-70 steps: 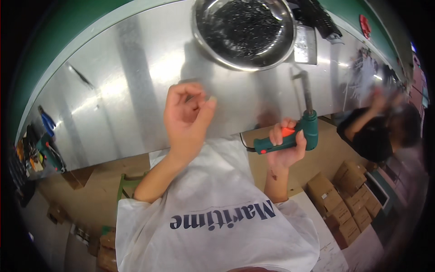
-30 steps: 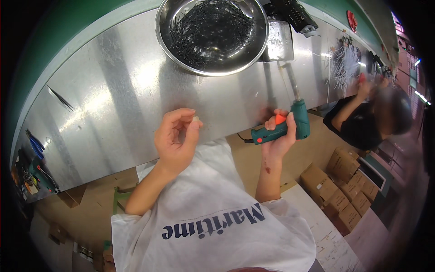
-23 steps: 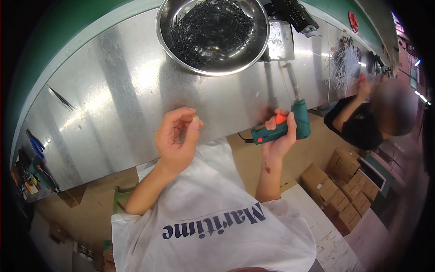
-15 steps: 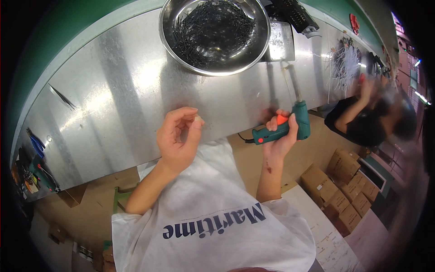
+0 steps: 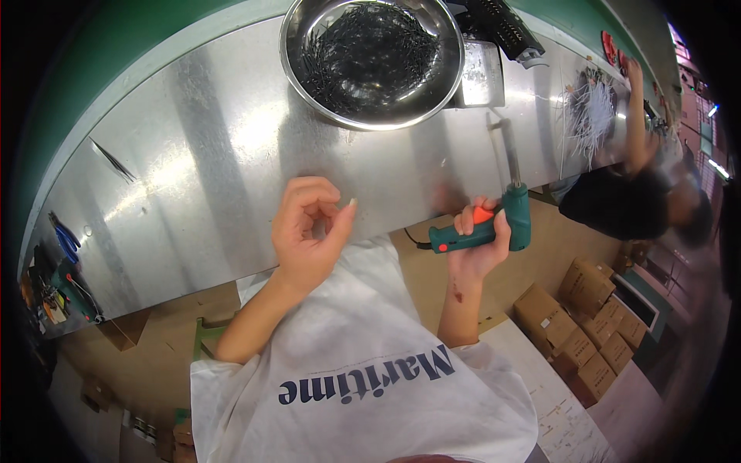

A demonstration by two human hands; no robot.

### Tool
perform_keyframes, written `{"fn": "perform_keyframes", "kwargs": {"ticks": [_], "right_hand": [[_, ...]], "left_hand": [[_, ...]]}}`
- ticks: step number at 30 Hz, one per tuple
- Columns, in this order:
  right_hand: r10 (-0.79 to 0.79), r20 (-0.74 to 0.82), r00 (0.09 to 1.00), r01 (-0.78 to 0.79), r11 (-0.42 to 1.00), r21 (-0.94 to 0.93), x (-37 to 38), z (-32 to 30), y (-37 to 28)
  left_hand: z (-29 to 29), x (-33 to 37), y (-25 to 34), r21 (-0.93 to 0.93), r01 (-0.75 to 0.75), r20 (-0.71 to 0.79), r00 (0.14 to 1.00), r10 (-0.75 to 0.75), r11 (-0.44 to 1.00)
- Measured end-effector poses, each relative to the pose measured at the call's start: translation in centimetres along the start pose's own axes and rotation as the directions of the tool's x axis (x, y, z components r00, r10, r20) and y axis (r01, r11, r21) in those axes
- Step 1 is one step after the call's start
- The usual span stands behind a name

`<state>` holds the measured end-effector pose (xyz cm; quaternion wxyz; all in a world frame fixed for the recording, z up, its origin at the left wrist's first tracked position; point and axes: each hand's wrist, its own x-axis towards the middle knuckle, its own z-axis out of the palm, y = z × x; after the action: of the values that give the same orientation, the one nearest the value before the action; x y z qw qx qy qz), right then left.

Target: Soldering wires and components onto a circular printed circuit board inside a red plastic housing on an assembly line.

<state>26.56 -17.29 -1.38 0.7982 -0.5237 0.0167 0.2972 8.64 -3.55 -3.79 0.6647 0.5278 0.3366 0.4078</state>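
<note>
One-handed: gripping green pistol-shaped tool [image 5: 519,224] by its handle in right hand [image 5: 480,258] just short of surface [image 5: 231,208], apparently for aiming nozzle [image 5: 512,158] away from shirt [image 5: 347,309] — and curling left hand [image 5: 305,231] narrowly, leaving impossible to tell whether pinching anything.

A worker's left hand [image 5: 312,224] loosens at the bench [image 5: 255,154], its thumb now reaching out from the index finger; a half-second earlier the fingertips were bunched closer together. The right hand [image 5: 475,255] has dropped slightly toward the body, bringing the heat gun [image 5: 519,220] with it, the handle lying more nearly level and the nozzle's hooked tip showing more plainly. At right, a co-worker's arm [image 5: 637,116], bent low over the bench moments before, now stretches toward its far edge, the hand beside the red item [image 5: 609,48]; whether they touch is unclear.
</note>
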Motion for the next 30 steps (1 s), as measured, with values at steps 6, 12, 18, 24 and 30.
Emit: {"fn": "perform_keyframes", "kwargs": {"ticks": [6, 12, 18, 24, 30], "right_hand": [[0.076, 0.201, 0.977, -0.078, 0.997, -0.001, -2.0, 1.3, 0.5], [0.203, 0.32, 0.925, -0.205, 0.978, -0.029, -2.9, 2.7, 1.5], [0.281, 0.392, 0.876, -0.282, 0.958, -0.056, -2.9, 3.5, 2.2], [0.303, 0.369, 0.879, -0.3, 0.952, -0.066, -2.9, 3.7, 2.5], [0.364, 0.394, 0.844, -0.361, 0.929, -0.086, -2.6, 4.0, 2.6]], "left_hand": [[-1.6, -0.2, 1.0, -0.017, 0.1, 0.011, 0.995, -0.1, 0.995], [-4.0, -0.1, 4.1, -0.044, 0.31, -0.215, 0.925, -0.312, 0.95], [-6.3, 0.8, 3.7, 0.107, -0.002, -0.401, 0.915, 0.045, 0.994], [-6.8, -0.3, 3.5, 0.163, 0.119, -0.384, 0.922, -0.048, 0.98], [-7.4, -0.4, 1.7, 0.424, -0.085, -0.18, 0.968, 0.176, 0.902]]}}
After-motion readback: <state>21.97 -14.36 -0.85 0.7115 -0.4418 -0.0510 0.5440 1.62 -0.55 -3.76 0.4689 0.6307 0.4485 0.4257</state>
